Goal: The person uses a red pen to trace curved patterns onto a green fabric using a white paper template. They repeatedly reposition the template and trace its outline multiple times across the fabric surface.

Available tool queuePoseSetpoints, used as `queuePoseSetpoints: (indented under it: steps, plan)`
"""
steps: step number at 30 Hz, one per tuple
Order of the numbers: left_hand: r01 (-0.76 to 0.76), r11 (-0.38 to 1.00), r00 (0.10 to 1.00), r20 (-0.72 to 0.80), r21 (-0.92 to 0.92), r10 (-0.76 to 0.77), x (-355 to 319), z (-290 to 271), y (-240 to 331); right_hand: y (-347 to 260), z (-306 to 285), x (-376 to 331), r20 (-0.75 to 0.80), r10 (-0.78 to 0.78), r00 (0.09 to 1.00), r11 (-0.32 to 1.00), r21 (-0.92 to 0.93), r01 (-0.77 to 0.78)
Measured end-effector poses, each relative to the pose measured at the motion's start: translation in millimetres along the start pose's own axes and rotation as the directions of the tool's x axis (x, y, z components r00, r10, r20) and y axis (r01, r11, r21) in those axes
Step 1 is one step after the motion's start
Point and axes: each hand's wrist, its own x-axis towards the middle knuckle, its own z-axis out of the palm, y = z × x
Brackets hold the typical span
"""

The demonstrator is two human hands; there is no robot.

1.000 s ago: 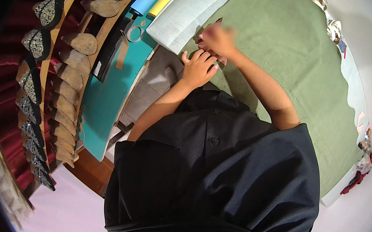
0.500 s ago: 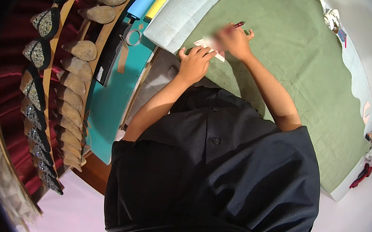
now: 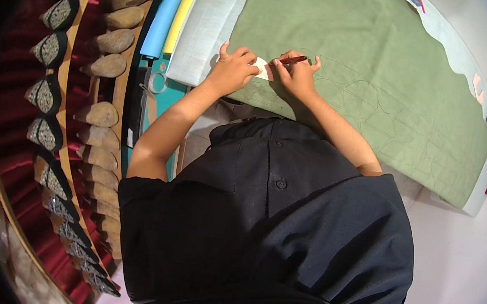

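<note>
A small pale template (image 3: pixel 264 71) with a rounded edge and a pinkish end lies on a green sheet of fabric or leather (image 3: pixel 354 26). My left hand (image 3: pixel 233 71) presses it down, its fingers spread and the fingertips on its left part. At the template's right end my right hand (image 3: pixel 301 81) grips a dark red pen (image 3: pixel 295 60), held slanted with the tip close to the template's edge. Thin drawn outlines of curved shapes run across the green sheet to the right of my hands.
Rolled blue (image 3: pixel 167 17) and yellow (image 3: pixel 186 10) sheets and a folded grey cloth (image 3: pixel 210 25) lie left of the green sheet. A tape roll (image 3: pixel 157 83) sits on the teal surface. Farther left stand wooden shoe lasts (image 3: pixel 109 66) and decorated black shoe uppers (image 3: pixel 49 52) on racks.
The view has shifted over the table. The template now shows a rounded edge between my hands, and my right hand with the pen has come lower, to its right end.
</note>
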Motion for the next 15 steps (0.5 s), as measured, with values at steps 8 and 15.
queuePoseSetpoints:
  steps: [8, 15]
  plan:
    - [-0.076, 0.995, 0.988, 0.128, -0.068, 0.084, 33.4, -12.6, -11.7, -6.4, 8.3, -42.9, -0.188, 0.095, 0.978, 0.995, 0.011, -0.094]
    - [0.057, 0.998, 0.975, 0.213, 0.028, -0.062, 68.9, -5.8, -14.3, -3.3, 26.5, -55.8, -0.332, 0.103, 0.938, 0.993, -0.021, -0.116]
